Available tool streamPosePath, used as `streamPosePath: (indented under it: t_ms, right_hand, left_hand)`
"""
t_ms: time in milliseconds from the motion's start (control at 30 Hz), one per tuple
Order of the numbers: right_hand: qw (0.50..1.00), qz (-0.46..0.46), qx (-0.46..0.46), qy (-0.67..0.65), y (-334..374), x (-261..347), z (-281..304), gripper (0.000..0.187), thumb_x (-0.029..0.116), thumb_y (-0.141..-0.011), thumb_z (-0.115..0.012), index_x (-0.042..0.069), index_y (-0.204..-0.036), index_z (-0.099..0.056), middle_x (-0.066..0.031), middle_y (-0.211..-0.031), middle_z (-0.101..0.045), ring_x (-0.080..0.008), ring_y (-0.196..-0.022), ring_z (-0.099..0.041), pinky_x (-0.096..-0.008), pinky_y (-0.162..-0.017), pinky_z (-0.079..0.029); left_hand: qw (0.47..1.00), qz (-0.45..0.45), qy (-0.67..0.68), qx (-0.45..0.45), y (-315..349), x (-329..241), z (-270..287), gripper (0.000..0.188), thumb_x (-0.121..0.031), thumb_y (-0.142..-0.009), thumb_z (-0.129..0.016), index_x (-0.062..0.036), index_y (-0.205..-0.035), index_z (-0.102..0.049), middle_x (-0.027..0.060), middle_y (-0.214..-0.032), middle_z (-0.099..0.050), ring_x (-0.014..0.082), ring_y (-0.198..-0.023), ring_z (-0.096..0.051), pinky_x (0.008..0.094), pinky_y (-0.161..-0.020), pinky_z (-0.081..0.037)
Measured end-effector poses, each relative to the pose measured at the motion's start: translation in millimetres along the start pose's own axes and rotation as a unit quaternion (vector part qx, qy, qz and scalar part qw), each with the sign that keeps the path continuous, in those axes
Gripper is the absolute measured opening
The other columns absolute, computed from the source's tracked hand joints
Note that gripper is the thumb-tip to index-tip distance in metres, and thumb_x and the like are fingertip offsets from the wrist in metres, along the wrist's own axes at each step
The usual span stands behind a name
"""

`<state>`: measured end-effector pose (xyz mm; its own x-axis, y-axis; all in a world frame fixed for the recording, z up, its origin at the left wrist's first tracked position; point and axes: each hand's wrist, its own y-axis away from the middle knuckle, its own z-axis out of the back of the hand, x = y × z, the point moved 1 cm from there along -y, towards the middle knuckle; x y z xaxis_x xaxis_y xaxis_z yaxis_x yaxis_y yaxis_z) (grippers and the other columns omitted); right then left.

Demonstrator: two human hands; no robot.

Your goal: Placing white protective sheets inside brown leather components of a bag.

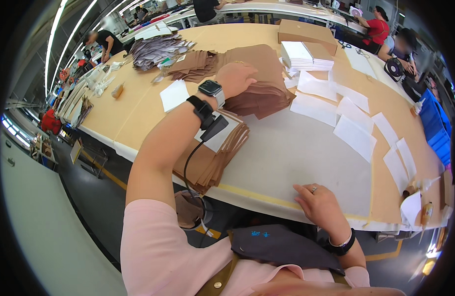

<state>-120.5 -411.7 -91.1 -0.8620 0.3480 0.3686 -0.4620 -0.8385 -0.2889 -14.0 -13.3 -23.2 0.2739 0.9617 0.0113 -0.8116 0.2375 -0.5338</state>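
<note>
My left hand [236, 79] reaches across the table and rests on a tall pile of brown fabric pieces [259, 59]. Its fingers look stretched over the cloth, though their tips are partly hidden. Under my left forearm lies a second stack of brown pieces [212, 165], with a white sheet [222, 134] on top. My right hand [321, 207] hovers at or just above the table's near edge. Its fingers are loosely bent and apart, with nothing in them. The grey work surface [296, 153] stretches between the two hands.
White paper sheets [355, 135] are spread on the right, beside a white paper stack [306, 56] and a cardboard box [306, 35]. A grey bundle of pieces [156, 52] lies far left. Blue crates [436, 126] stand at the right edge. Other people work farther off.
</note>
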Motion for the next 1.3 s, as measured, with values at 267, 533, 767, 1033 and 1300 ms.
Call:
streamPosePath:
  t_ms: [267, 533, 767, 1033, 1300]
  right_hand:
    - [0.998, -0.066, -0.022, 0.012, 32, -15, 6, 0.025, 0.011, -0.088, -0.072, 0.003, -0.112, -0.068, -0.0113, -0.096, -0.071, -0.0317, -0.086, -0.067, -0.0406, -0.074, -0.055]
    - [0.993, -0.110, -0.038, 0.019, 28, -16, -1, 0.026, 0.010, -0.087, -0.072, 0.004, -0.112, -0.069, -0.0116, -0.098, -0.068, -0.0315, -0.093, -0.065, -0.0406, -0.077, -0.055]
    - [0.993, -0.105, -0.056, 0.011, 31, -20, -5, 0.027, 0.010, -0.086, -0.072, 0.005, -0.113, -0.069, -0.0120, -0.099, -0.068, -0.0322, -0.093, -0.064, -0.0410, -0.079, -0.054]
    - [0.989, -0.136, -0.059, -0.023, 42, -26, -1, 0.033, 0.009, -0.086, -0.074, 0.004, -0.117, -0.067, -0.0146, -0.104, -0.069, -0.0337, -0.094, -0.066, -0.0417, -0.081, -0.055]
    - [0.976, -0.091, -0.191, 0.049, 6, -7, 3, 0.061, 0.006, -0.080, -0.077, 0.004, -0.138, -0.056, -0.0165, -0.129, -0.060, -0.0355, -0.118, -0.060, -0.0439, -0.096, -0.051]
  left_hand:
    - [0.975, -0.025, -0.131, 0.175, -23, -8, -14, 0.021, -0.015, -0.088, -0.059, -0.0055, -0.099, -0.074, 0.0161, -0.096, -0.072, 0.0362, -0.088, -0.069, 0.0467, -0.080, -0.055]
    - [0.989, -0.006, -0.073, 0.131, -26, 7, -7, 0.011, -0.011, -0.085, -0.068, -0.0041, -0.089, -0.075, 0.0166, -0.088, -0.072, 0.0356, -0.083, -0.069, 0.0447, -0.074, -0.054]
    - [0.968, 0.148, 0.136, 0.149, -42, 37, -3, 0.020, -0.024, -0.084, -0.081, -0.0045, -0.086, -0.076, 0.0107, -0.078, -0.073, 0.0188, -0.073, -0.067, 0.0353, -0.068, -0.051]
    - [0.994, 0.081, 0.069, -0.029, -39, -6, -5, 0.016, -0.021, -0.087, -0.072, -0.0046, -0.085, -0.068, 0.0109, -0.076, -0.070, 0.0264, -0.073, -0.068, 0.0393, -0.064, -0.052]
    - [0.992, -0.065, 0.105, 0.034, 70, -208, 4, 0.013, -0.015, -0.082, -0.068, -0.0074, -0.086, -0.059, 0.0080, -0.086, -0.063, 0.0320, -0.074, -0.064, 0.0428, -0.063, -0.051]
